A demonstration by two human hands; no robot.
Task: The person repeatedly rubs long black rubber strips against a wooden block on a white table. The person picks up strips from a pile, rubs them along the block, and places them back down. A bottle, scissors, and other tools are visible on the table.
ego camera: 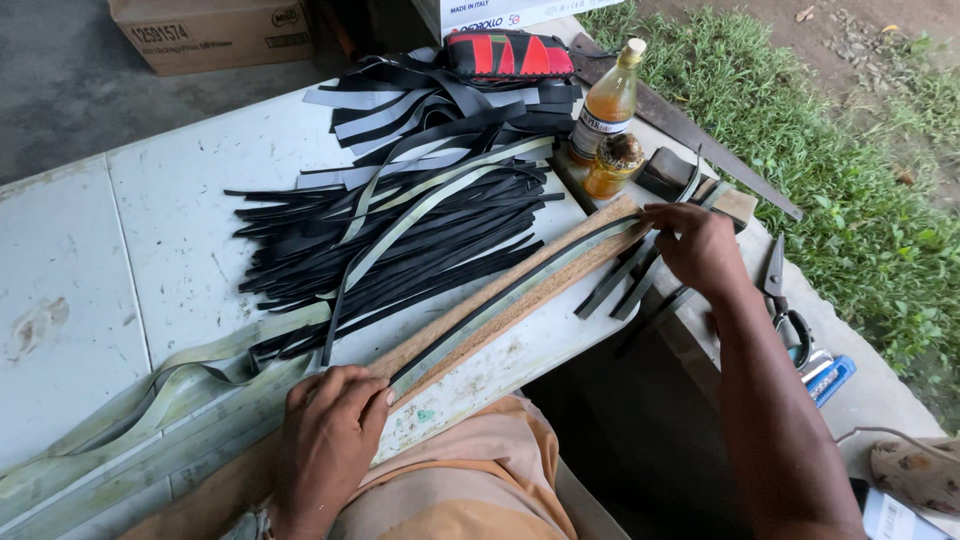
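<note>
- Far left, the white table [150, 230] runs bare and wide; there is plenty of open surface here, and pale greenish strips [150, 400] trail along its near edge

- The left hand [330, 420] presses down at the near edge of the table, fingers curled together and flat on the low end of a long wooden board [500, 300], pinning the dark strip [510, 295] that lies along it

- That strip runs diagonally up and to the right on the board, from under the left hand to the right hand

- Just behind the board, a thick heap of black strips [400, 240] fans across the middle of the table, crowding the board's far side; more black and grey bands [440, 110] pile behind it, with a red and black pouch [505, 52] on top

- A tall amber bottle [608, 100] and a small amber jar [612, 165] stand close to the board's upper end

- The right hand [700, 250] sits at that upper end, fingers narrowed onto the strip's tip, at the table's right edge

- Loose short strips [625, 285] lie just below that hand, over the gap

- A long saw blade [700, 140] lies along the right edge by the grass [860, 200]

- Scissors [785, 305] rest on the ledge, right of the forearm
</note>
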